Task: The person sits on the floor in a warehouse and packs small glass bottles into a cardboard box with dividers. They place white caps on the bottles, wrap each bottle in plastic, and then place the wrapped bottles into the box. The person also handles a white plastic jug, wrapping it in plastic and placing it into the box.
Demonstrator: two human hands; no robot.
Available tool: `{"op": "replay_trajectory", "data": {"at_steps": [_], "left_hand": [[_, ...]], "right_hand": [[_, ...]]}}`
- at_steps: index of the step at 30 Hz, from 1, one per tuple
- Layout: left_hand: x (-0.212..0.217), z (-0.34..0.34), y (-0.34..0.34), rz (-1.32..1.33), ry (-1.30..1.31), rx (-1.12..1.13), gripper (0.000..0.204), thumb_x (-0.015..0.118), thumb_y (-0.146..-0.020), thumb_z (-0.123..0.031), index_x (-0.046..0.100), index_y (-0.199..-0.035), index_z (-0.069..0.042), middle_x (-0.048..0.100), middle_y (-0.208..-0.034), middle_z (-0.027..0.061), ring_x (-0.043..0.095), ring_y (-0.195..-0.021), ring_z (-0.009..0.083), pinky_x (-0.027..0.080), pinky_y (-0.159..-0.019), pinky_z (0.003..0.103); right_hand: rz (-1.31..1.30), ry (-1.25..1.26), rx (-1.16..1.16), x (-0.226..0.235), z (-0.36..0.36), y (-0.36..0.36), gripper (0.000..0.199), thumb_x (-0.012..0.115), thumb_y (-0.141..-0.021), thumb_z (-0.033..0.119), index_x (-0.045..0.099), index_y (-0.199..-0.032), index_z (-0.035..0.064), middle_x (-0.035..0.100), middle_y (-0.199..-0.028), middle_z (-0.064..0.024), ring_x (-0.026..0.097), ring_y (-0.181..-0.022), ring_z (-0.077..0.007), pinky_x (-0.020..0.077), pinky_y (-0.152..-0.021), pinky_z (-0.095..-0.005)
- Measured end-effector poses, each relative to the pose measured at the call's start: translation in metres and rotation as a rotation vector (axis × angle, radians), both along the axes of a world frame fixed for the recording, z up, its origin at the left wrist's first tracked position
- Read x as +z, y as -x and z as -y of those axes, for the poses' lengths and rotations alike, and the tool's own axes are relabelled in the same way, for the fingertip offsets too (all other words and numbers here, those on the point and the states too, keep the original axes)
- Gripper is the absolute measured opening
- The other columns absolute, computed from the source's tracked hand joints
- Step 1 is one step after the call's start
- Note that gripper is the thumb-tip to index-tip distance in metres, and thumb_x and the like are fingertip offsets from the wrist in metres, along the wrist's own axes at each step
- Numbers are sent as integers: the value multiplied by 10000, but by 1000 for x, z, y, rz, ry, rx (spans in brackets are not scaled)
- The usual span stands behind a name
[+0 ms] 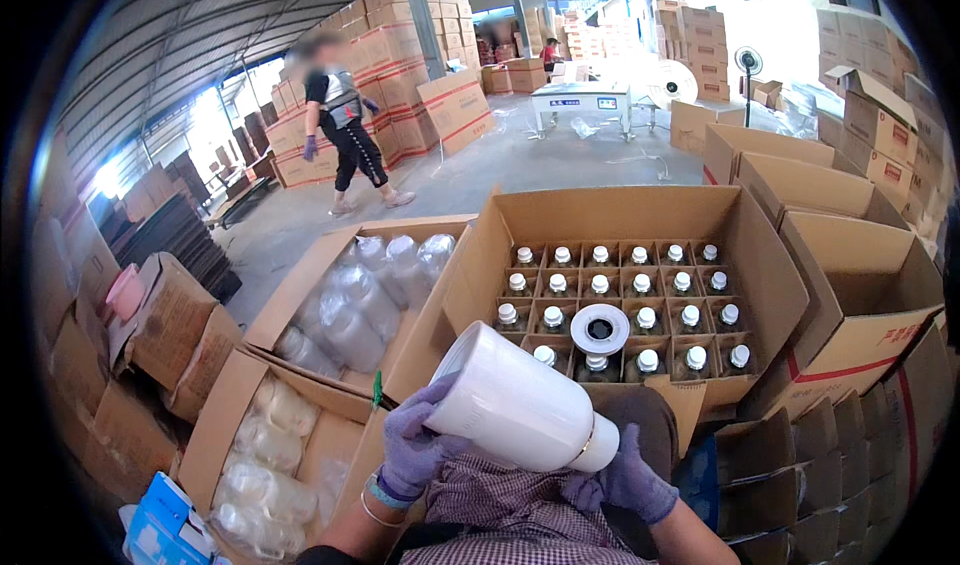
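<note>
We held a large white vessel (515, 395) tilted above our lap, our gloved left hand (420, 440) clamped at its wide end and our gloved right hand (635, 477) closed on its narrow end. Just beyond it, white-capped bottles (600, 286) stood in a divided carton (620, 210), a white disc (582, 334) over one of them, while bagged containers (355, 325) lay in cartons to our left.

A glossy white vessel (518, 397) I see tilted, lower middle of the frame, gold-ringed narrow end toward lower right
</note>
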State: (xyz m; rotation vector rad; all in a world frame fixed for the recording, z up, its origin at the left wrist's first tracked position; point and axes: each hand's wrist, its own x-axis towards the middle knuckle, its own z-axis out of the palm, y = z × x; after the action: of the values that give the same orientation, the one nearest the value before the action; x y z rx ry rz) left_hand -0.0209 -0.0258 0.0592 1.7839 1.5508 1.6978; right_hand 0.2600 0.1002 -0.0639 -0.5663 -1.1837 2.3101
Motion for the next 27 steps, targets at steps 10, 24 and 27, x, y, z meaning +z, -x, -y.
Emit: {"op": "replay_trajectory", "data": {"at_steps": [10, 24, 27], "left_hand": [[-16, -2, -3, 510, 137, 32, 491, 782, -851, -309, 651, -1172, 39, 705, -1076, 66, 649, -961, 144, 522, -858, 307], [-14, -46, -17, -405, 317, -205, 398, 816, -730, -209, 684, -1029, 19, 683, -1237, 173, 696, -1018, 303, 534, -871, 363], [-19, -61, -34, -550, 404, -293, 432, 791, -758, -316, 677, -1042, -11, 689, -1192, 154, 673, -1043, 345, 532, -885, 420]], "right_hand": [[30, -442, -326, 12, 13, 7, 808, 676, -887, 498, 371, -1436, -10, 646, -1204, -158, 666, -1042, -265, 534, -907, -382], [782, -1109, 374, 36, -36, 10, 577, 733, -791, 388, 601, -1249, 63, 642, -1126, -213, 640, -1054, -371, 513, -931, -464], [780, -1335, -29, 48, -87, -3, 345, 639, -839, 275, 658, -1130, 90, 664, -1071, -180, 657, -984, -369, 526, -890, -466]]}}
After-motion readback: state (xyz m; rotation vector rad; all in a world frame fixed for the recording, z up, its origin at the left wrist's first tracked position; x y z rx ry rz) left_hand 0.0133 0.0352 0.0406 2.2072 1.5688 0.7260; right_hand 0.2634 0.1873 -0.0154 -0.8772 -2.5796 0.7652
